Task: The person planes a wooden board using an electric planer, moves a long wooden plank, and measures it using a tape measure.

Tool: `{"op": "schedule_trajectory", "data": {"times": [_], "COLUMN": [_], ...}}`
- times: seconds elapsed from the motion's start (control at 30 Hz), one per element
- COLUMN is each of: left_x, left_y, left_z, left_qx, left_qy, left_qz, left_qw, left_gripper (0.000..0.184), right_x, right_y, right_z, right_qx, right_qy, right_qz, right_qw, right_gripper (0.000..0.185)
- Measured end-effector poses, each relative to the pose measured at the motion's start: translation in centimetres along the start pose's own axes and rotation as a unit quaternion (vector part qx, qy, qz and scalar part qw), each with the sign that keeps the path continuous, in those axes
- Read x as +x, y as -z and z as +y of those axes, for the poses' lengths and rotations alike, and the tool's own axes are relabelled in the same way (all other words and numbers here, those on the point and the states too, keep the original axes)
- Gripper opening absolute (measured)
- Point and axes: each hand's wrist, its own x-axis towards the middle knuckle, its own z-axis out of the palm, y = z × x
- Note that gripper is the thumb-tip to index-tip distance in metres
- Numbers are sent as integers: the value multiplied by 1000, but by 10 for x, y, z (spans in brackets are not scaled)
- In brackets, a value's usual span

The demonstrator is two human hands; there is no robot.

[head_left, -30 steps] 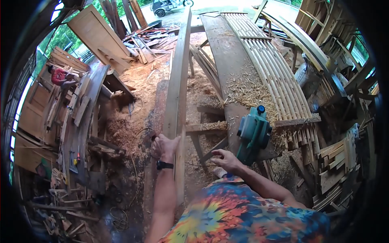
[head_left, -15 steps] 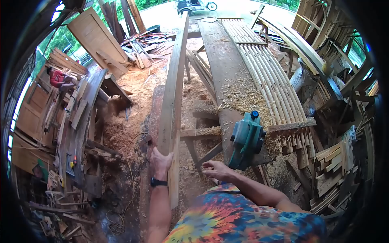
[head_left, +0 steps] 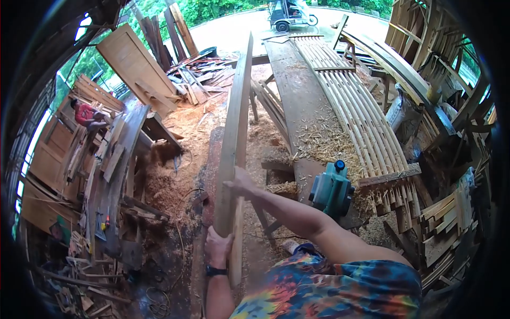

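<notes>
A long wooden beam point(head_left: 234, 122) stretches away from me, tilted up so its far end stands high. My left hand point(head_left: 219, 247) is closed around its near part, with a dark watch on the wrist. Farther up the beam, my right hand point(head_left: 242, 183) reaches across and grips its right edge; some of its fingers are hidden. To the right, a green electric planer point(head_left: 330, 190) rests on the shaving-strewn workbench point(head_left: 289, 80), apart from both hands.
Slatted wooden frames point(head_left: 350, 114) lie along the bench's right side. Stacked offcuts point(head_left: 446, 223) stand at the right. Another bench with boards point(head_left: 119, 154) is on the left, near a seated person in red point(head_left: 85, 114). A cord point(head_left: 183, 234) trails over the shavings-covered floor.
My right hand has moved left and forward from beside the planer onto the beam. My left hand keeps its hold. The view has shifted slightly, and the tricycle outside has moved right.
</notes>
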Motion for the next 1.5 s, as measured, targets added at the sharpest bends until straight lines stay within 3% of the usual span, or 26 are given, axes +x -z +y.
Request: {"op": "schedule_trajectory", "data": {"times": [0.03, 0.13, 0.37, 0.53, 0.8, 1.33, 1.5], "left_x": [-6, -26, -29, -23, -16, -22, -23], "left_y": [2, 21, 6, 3, 5, 9, 13], "left_z": [0, 14, -2, -1, -6, -27, -24], "left_qx": [6, 33, 10, 8, -55, -97, -99], "left_qy": [5, 37, 47, 59, 8, -46, -27], "left_qz": [10, 4, 42, 45, 43, 26, 18], "left_qw": [1000, 999, 998, 997, 997, 994, 995], "left_gripper": [75, 72, 68, 70, 73, 75, 74], "right_x": [15, 43, 61, 68, 75, 62, 64], "right_y": [-6, -13, -50, -48, -49, -44, -49], "right_z": [7, -1, 4, -2, -3, -11, -5], "right_qx": [-10, -13, -20, -9, -80, -87, -93], "right_qy": [-19, -133, -172, -196, -207, -219, -214], "right_qz": [-8, 7, 69, 70, 79, 63, 69], "right_qw": [1000, 991, 983, 978, 972, 970, 970], "right_gripper": [83, 101, 131, 128, 126, 126, 128]}}
